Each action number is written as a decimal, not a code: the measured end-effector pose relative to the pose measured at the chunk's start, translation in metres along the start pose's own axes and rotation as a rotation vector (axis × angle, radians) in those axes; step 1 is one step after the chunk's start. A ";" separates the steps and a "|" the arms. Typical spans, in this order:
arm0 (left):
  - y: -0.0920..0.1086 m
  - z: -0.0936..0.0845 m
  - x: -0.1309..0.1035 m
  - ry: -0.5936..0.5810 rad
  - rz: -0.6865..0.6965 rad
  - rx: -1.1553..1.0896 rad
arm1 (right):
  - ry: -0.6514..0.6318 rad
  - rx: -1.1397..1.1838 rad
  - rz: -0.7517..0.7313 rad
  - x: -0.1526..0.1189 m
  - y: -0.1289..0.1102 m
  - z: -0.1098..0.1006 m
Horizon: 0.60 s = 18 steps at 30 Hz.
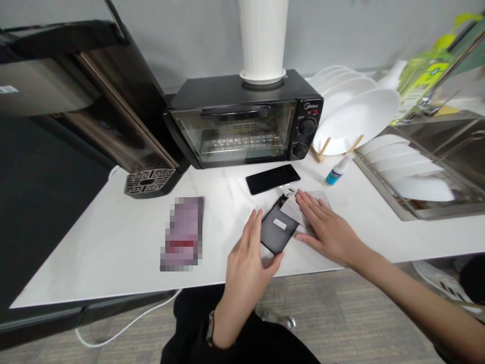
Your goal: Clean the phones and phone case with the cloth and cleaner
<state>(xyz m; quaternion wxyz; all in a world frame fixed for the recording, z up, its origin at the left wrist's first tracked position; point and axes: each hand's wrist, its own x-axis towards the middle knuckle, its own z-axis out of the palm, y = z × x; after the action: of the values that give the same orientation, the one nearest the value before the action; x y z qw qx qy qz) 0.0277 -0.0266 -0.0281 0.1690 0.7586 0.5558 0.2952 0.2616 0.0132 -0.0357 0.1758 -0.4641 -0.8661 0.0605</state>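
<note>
A dark grey smartphone lies back side up on the white counter, a small white label on its back and its camera corner toward the top. My left hand grips its left side and lower corner between fingers and thumb. Spread over the phone's upper right part is a thin white wipe, partly hidden by my right hand, whose extended fingers press it down. Just beyond lies a second phone with a dark screen. A small spray bottle with a blue label stands to the right.
A blurred-out purple object lies on the left of the counter. Behind stand a black toaster oven and a drink dispenser. White plates fill a wooden rack beside the metal sink, which holds more dishes.
</note>
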 end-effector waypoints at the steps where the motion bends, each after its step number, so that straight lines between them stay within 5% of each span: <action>1: 0.000 0.000 0.000 -0.003 0.001 0.003 | 0.018 0.007 0.004 -0.001 -0.007 0.003; 6: -0.002 -0.001 -0.001 -0.006 -0.004 -0.001 | -0.155 0.185 -0.278 0.002 -0.035 0.005; 10: -0.001 0.000 -0.001 0.003 0.001 0.008 | -0.029 0.072 -0.043 0.016 -0.016 0.000; 15: -0.001 -0.001 -0.001 0.006 0.005 0.006 | -0.178 0.214 -0.338 0.016 -0.026 0.003; 18: -0.001 0.000 -0.002 0.016 0.008 0.012 | -0.116 0.132 -0.183 0.019 -0.019 0.002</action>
<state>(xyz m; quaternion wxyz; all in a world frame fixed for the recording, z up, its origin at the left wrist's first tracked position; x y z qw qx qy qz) 0.0271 -0.0278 -0.0293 0.1587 0.7593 0.5559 0.2987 0.2371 0.0181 -0.0278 0.1601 -0.3663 -0.9076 0.1279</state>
